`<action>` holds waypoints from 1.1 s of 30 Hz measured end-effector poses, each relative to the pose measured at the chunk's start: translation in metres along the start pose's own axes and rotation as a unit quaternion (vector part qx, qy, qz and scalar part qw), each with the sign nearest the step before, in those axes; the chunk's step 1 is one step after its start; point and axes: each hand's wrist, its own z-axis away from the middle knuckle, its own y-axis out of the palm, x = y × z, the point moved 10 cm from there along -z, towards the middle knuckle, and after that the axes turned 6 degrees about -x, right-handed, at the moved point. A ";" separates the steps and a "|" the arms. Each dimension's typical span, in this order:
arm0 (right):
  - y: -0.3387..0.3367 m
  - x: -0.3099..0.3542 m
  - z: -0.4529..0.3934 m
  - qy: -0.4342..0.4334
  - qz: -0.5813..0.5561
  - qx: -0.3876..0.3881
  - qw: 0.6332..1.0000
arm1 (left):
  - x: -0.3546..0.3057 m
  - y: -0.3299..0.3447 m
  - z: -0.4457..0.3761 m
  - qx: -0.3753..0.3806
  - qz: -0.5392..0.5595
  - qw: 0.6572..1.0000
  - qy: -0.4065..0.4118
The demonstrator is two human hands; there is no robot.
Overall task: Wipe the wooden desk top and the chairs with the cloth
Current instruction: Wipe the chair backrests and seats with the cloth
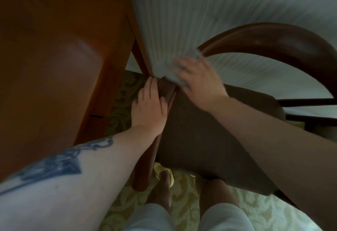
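Beside the chair [209, 132], the desk [54, 57] crowds close.

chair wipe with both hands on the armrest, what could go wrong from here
1. The cloth under the right hand is bunched and blurred, so it may skim past parts of the chair arm.
2. The left hand lies on the same arm beside the cloth, so the cloth could bump its fingers.
3. The desk edge is close alongside; knuckles might knock it.
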 end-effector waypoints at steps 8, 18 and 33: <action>-0.005 -0.001 -0.033 0.089 -0.045 0.037 0.994 | -0.043 0.003 -0.056 -0.015 -0.019 1.000 0.005; -0.018 -0.086 -0.049 0.260 0.098 0.039 0.960 | -0.041 -0.004 -0.053 -0.044 -0.007 0.998 -0.047; 0.000 -0.035 -0.058 0.167 0.016 0.079 0.983 | -0.047 -0.002 -0.052 -0.037 -0.001 0.999 -0.022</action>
